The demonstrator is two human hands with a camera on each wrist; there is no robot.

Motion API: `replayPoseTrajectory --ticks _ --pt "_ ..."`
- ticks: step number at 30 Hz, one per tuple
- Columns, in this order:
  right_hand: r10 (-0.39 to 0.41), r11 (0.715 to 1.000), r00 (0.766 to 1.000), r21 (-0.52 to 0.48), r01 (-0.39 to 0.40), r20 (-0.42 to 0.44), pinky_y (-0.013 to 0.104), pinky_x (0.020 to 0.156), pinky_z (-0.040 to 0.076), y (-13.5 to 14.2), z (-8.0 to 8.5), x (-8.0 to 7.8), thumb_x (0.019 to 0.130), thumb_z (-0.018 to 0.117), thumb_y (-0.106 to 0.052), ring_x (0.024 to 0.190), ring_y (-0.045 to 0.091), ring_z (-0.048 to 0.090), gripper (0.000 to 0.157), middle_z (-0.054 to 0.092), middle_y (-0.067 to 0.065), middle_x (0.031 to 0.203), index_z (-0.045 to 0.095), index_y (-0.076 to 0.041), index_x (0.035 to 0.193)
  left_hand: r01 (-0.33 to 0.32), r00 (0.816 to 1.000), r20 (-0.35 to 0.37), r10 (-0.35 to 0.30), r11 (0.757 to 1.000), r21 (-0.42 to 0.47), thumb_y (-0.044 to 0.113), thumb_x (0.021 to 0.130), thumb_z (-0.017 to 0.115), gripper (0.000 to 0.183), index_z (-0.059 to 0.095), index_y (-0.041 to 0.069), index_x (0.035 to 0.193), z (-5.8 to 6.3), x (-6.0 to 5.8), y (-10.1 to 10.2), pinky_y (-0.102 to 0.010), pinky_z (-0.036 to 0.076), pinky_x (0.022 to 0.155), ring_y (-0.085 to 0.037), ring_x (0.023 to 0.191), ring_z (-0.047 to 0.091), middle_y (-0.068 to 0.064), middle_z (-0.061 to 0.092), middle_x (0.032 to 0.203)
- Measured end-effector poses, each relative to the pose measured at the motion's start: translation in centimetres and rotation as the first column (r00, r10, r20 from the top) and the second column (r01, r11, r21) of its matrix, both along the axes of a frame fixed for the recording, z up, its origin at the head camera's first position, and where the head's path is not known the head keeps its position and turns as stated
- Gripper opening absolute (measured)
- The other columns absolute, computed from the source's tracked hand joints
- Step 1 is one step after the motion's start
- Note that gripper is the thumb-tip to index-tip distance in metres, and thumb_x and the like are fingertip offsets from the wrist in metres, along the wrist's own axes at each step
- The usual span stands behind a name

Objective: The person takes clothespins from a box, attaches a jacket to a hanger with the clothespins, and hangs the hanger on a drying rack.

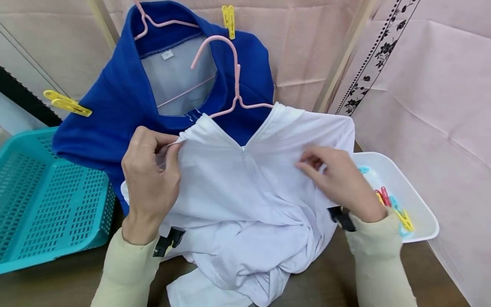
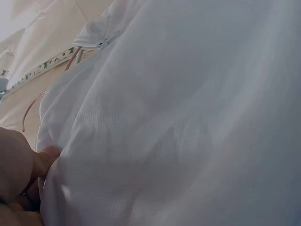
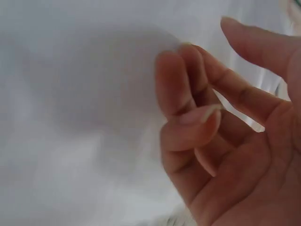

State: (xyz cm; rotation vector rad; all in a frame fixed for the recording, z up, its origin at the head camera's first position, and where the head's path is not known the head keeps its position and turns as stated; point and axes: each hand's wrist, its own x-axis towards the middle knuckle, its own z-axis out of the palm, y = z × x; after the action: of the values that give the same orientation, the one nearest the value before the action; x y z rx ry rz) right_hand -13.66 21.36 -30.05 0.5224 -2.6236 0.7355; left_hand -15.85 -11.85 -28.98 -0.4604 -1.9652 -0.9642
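Observation:
A white zip-neck shirt hangs on a pink hanger, its lower part bunched on the table. At the shoulder on the left, my left hand pinches the fabric between thumb and fingers; the left wrist view also has the thumb against the cloth. My right hand hovers in front of the shirt's other side, fingers loosely bent, thumb apart from them, nothing held. In the right wrist view the fingers are near the white cloth; whether they touch it I cannot tell.
Behind hangs a blue garment on another pink hanger, with yellow clothespins on both shoulders. A teal basket stands at left. At right a white tray holds several coloured clothespins.

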Motion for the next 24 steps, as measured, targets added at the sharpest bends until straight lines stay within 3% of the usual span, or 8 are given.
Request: replayPoseTrajectory --ticks 3,7,10,15,19,22,24 --pt "-0.124 0.992 0.992 0.019 0.123 0.013 0.019 0.064 0.048 3.4 -0.1 0.2 0.096 0.072 -0.02 0.069 0.005 0.059 0.007 0.07 -0.004 0.078 0.073 -0.016 0.09 0.004 1.0 0.009 -0.004 1.0 0.005 0.003 0.097 0.065 0.013 0.066 -0.01 0.094 -0.1 -0.1 -0.2 -0.022 0.041 0.074 -0.032 0.083 0.06 -0.024 0.061 0.09" --pt "-0.24 0.97 0.96 0.072 0.232 0.142 0.019 0.061 0.046 8.4 -0.5 0.5 0.099 0.068 -0.03 0.073 0.008 0.061 0.015 0.073 -0.001 0.084 0.074 -0.017 0.097 0.009 1.0 0.012 -0.01 1.0 0.013 0.002 0.097 0.066 0.012 0.067 -0.01 0.093 -0.1 -0.2 -0.3 -0.022 0.04 0.074 -0.032 0.082 0.06 -0.024 0.06 0.088" --pt "-0.258 0.962 0.938 0.146 0.229 0.233 0.024 0.059 0.048 12.1 -0.8 0.1 0.1 0.065 -0.034 0.081 0.018 0.062 0.022 0.073 0.004 0.09 0.072 -0.013 0.102 0.013 1.0 0.008 -0.013 1.0 0.012 0.002 0.096 0.066 0.012 0.067 -0.009 0.093 0.0 -0.3 -0.3 -0.022 0.039 0.074 -0.032 0.081 0.06 -0.024 0.06 0.088" --pt "-0.282 0.942 0.895 0.276 0.191 0.344 0.028 0.066 0.05 17.0 -2.2 -1.6 0.099 0.066 -0.025 0.087 0.027 0.062 0.021 0.071 0.01 0.093 0.071 -0.005 0.102 0.015 1.0 0.018 -0.016 1.0 0.016 0.002 0.096 0.066 0.012 0.067 -0.009 0.094 0.0 -0.4 -0.3 -0.024 0.039 0.074 -0.032 0.082 0.059 -0.024 0.06 0.089" --pt "-0.282 0.926 0.861 0.354 0.13 0.423 0.049 0.084 0.059 18.9 -4.6 -3.6 0.095 0.07 -0.012 0.098 0.038 0.065 0.022 0.071 0.022 0.108 0.071 0.001 0.113 0.014 1.0 0.019 -0.014 1.0 0.018 0.002 0.097 0.066 0.012 0.066 -0.009 0.094 0.0 -0.2 -0.5 -0.024 0.039 0.074 -0.032 0.082 0.059 -0.024 0.06 0.089" --pt "-0.291 0.915 0.83 0.391 0.096 0.476 0.064 0.097 0.051 19.6 -6.5 -5.0 0.09 0.074 -0.005 0.11 0.046 0.061 0.036 0.065 0.029 0.123 0.066 0.002 0.125 0.022 1.0 0.014 -0.022 1.0 0.016 0.002 0.097 0.066 0.012 0.067 -0.009 0.094 0.0 -0.2 -0.4 -0.023 0.039 0.074 -0.032 0.082 0.059 -0.024 0.06 0.088" --pt "-0.317 0.902 0.807 0.421 0.095 0.499 0.066 0.1 0.047 19.9 -7.5 -5.8 0.088 0.075 -0.003 0.111 0.046 0.058 0.042 0.063 0.029 0.127 0.064 0.002 0.128 0.031 0.999 0.009 -0.031 0.999 0.013 0.003 0.097 0.066 0.013 0.067 -0.009 0.094 0.0 -0.3 -0.3 -0.023 0.039 0.074 -0.032 0.082 0.059 -0.024 0.06 0.088"
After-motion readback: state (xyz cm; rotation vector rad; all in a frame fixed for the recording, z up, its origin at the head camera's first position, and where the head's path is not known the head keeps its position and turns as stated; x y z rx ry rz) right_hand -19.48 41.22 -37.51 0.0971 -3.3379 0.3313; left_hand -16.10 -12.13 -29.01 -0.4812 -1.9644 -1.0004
